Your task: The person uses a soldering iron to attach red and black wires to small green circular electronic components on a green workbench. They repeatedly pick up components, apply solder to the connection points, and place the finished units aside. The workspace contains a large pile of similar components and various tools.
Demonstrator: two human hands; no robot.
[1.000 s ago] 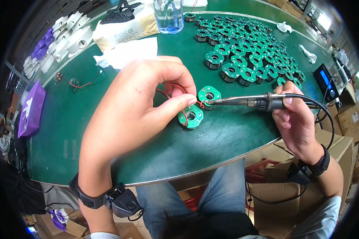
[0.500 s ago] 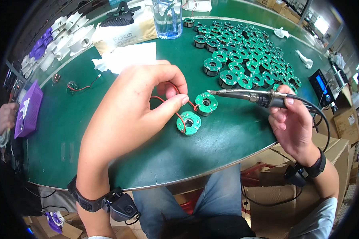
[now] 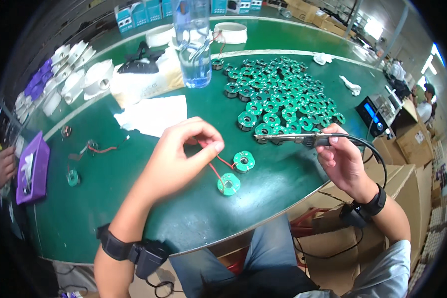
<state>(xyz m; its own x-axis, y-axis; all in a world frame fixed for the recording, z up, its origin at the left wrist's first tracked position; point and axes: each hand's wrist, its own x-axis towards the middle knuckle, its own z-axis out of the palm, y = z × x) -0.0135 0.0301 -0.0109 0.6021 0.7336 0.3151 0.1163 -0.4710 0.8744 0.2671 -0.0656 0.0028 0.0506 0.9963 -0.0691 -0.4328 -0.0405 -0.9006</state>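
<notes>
"Green tabletop (image 3: 188,218); curved edge at six o'clock from the near circuit board (image 3: 234,183), a wide strip of surface between."

"Fingers?"

"Left hand (image 3: 176,159): thumb and forefinger closed on red wires (image 3: 215,171). Right hand (image 3: 345,169) grips the soldering iron (image 3: 308,139), tip toward nine."

"Boards?"

"Far board (image 3: 250,160) at four o'clock from the left fingertips, near one at five; board cluster (image 3: 271,107) at two."

"Print?"

"On tissue pack (image 3: 146,84), half past ten; too blurred."

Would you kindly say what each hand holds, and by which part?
Left hand: red wires, away from the green boards. Right hand: soldering iron, by its handle.
</notes>
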